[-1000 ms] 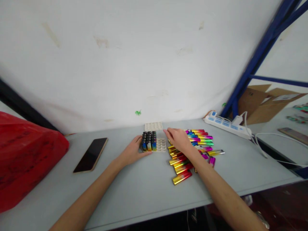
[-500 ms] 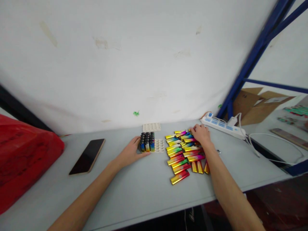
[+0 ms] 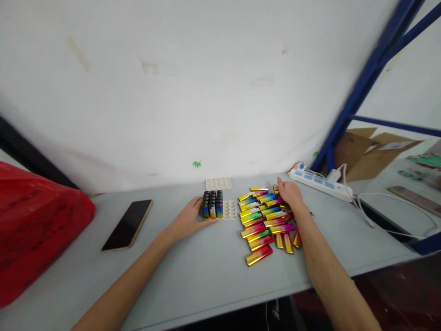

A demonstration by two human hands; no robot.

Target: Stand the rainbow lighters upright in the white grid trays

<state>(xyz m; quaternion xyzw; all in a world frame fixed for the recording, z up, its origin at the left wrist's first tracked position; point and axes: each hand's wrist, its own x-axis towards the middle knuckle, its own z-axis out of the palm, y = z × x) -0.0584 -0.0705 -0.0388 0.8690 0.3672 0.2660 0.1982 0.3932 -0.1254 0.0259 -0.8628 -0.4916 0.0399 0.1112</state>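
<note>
Lighters [image 3: 257, 230]: glossy rainbow bars | left hand [image 3: 188, 218]: fingers apart against dimpled tray [image 3: 230, 210] | right hand [image 3: 291, 195] atop: fingers' grip unclear

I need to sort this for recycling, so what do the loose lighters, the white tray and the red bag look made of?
Lighters: likely plastic bodies with a glossy metallic rainbow coating; they throw bright glints. Tray: probably matte moulded plastic or foam, off-white with pressed round sockets. Bag: thin plastic film, going by its creases and soft sheen.
</note>
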